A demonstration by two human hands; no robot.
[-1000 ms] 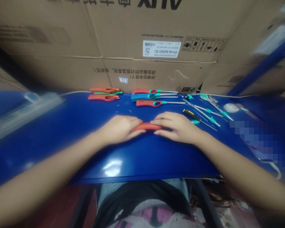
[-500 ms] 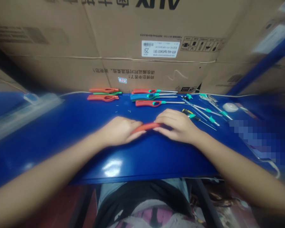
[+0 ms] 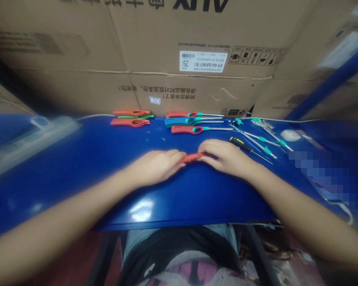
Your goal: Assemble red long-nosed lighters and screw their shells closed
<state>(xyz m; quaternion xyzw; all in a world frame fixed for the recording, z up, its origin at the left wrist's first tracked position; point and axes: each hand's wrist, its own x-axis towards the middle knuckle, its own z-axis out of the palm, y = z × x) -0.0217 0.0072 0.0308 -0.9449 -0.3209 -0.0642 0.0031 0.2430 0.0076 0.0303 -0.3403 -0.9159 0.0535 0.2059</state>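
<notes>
Left hand (image 3: 159, 166) and right hand (image 3: 222, 156) clasp an orange lighter handle (image 3: 192, 157), probably light, stiff, best held by its ends.

Workshop setting, blue work table (image 3: 197, 202), screwdriver (image 3: 237, 142), loose metal tubes (image 3: 253, 142), lined-up lighters (image 3: 180, 130), cardboard backing (image 3: 149, 43)

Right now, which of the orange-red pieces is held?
The orange-red piece between the left hand and right hand; the others lie untouched near the cardboard.
</notes>
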